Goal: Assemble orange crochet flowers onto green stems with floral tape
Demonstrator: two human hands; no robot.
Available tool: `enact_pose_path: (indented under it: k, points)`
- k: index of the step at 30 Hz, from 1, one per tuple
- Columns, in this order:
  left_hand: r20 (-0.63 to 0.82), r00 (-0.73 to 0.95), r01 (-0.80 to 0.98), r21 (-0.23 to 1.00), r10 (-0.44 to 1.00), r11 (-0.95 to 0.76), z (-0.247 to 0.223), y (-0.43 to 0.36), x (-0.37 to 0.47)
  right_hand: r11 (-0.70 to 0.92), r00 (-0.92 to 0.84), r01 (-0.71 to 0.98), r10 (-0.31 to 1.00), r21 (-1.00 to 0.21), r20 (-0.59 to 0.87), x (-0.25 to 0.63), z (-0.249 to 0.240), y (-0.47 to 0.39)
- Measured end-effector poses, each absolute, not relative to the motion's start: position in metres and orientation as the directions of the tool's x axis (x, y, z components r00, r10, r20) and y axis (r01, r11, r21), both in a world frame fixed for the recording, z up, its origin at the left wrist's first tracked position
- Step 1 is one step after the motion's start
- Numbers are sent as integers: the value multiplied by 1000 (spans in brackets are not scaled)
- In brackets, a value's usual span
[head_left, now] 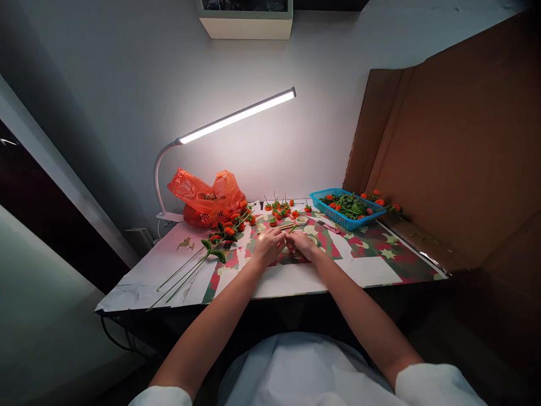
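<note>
Above the middle of the table, my left hand and my right hand meet with their fingertips pinched close together. Both are closed; what they hold is too small and too covered to make out. A small green leaf-like piece shows just beyond the fingertips. Behind the hands lie loose orange flower heads with short green stems, and a roll of tape. Another ring-shaped roll is partly hidden by my right hand. A pink-handled cutter rests to the right.
Long-stemmed orange flowers lie on the left, before a red plastic bag. A blue basket at the back right holds green stems and orange flowers. A lit lamp arches overhead; a cardboard sheet stands right of the table.
</note>
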State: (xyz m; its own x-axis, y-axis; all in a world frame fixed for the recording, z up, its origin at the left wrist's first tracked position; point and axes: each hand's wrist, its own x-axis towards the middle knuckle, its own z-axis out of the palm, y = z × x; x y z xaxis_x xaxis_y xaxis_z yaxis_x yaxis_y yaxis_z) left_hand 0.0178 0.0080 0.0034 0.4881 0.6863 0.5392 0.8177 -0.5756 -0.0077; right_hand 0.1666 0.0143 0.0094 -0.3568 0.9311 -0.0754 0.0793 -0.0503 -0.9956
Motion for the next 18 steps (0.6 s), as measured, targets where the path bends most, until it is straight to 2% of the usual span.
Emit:
enact_pose_path:
  k: [6, 8, 11, 14, 16, 18]
  points:
    - [537, 456, 826, 41, 710, -562, 4, 4, 22, -4, -368, 41, 929, -999, -19, 164, 4, 20]
    - [559, 418, 816, 115, 716, -566, 4, 4, 22, 66, -358, 62, 933, -996, 39, 164, 1, 23]
    - [542, 323, 714, 398, 775, -576, 3, 10, 16, 205, -331, 130, 931, -970, 153, 164, -2, 26]
    - [365, 251, 485, 754, 897, -443, 2, 16, 8, 334, -374, 187, 894, -924, 247, 167, -2, 25]
    - [234, 269, 339, 885, 934, -319, 3, 18, 4, 381, -397, 221, 876, -898, 274, 169, -1, 24]
    - [152, 302, 264, 935, 941, -236, 3, 17, 2, 402, -419, 234, 863, -885, 282, 171, 0, 22]
